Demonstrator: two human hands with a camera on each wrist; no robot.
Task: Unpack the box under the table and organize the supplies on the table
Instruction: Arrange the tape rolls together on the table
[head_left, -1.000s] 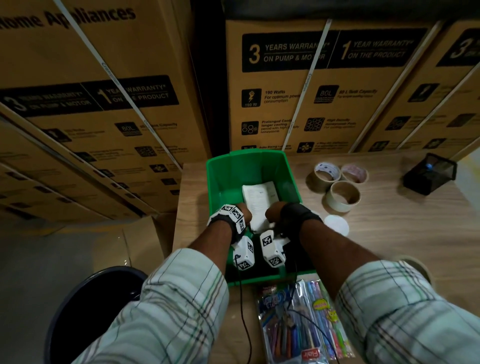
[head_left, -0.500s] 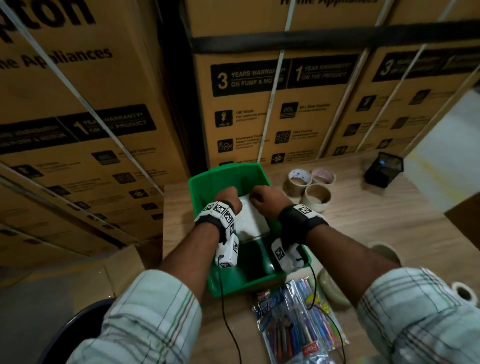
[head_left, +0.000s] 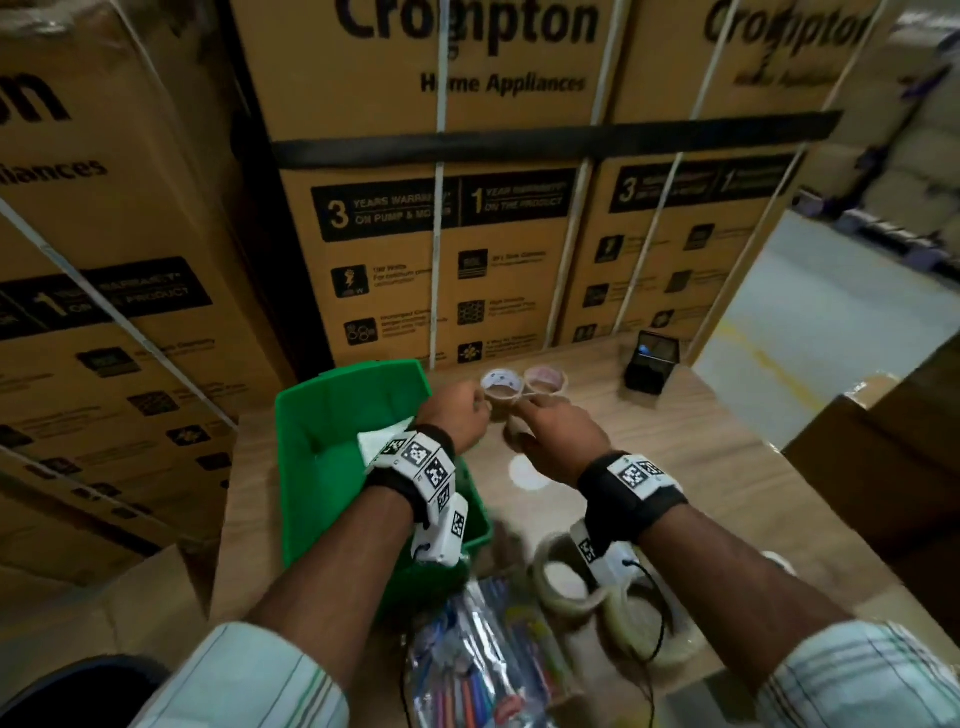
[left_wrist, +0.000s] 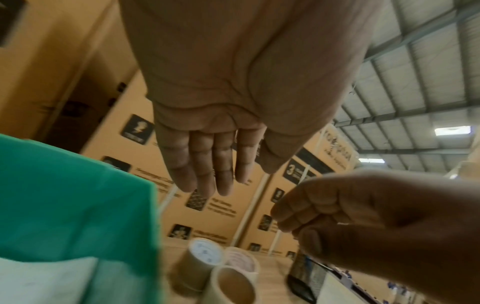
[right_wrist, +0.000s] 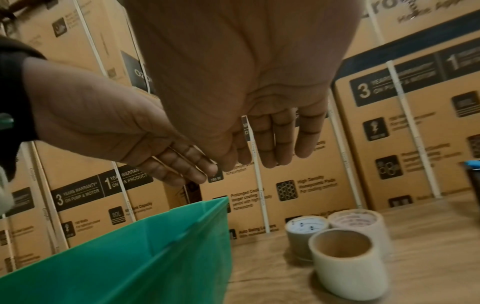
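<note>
A green bin (head_left: 332, 415) stands on the wooden table (head_left: 701, 467) with a white paper pad (head_left: 379, 441) inside it. Just right of the bin are three tape rolls (head_left: 501, 384) close together, also plain in the right wrist view (right_wrist: 342, 261). My left hand (head_left: 460, 415) hovers at the bin's right rim with straight fingers (left_wrist: 221, 181) and holds nothing. My right hand (head_left: 550, 431) floats beside it above the nearest roll, fingers (right_wrist: 267, 156) loosely extended and empty. The two hands almost touch.
A black mesh holder (head_left: 652, 361) sits at the table's back right. A packet of coloured pens (head_left: 478, 660) and clear tape rolls (head_left: 566, 582) lie near me. Stacked cartons (head_left: 441, 234) wall the back. A brown box (head_left: 883, 467) stands at right, a dark bucket (head_left: 78, 691) lower left.
Both hands have let go of the white pad in the bin and moved up and right, over the tape rolls. The head view has tilted upward.
</note>
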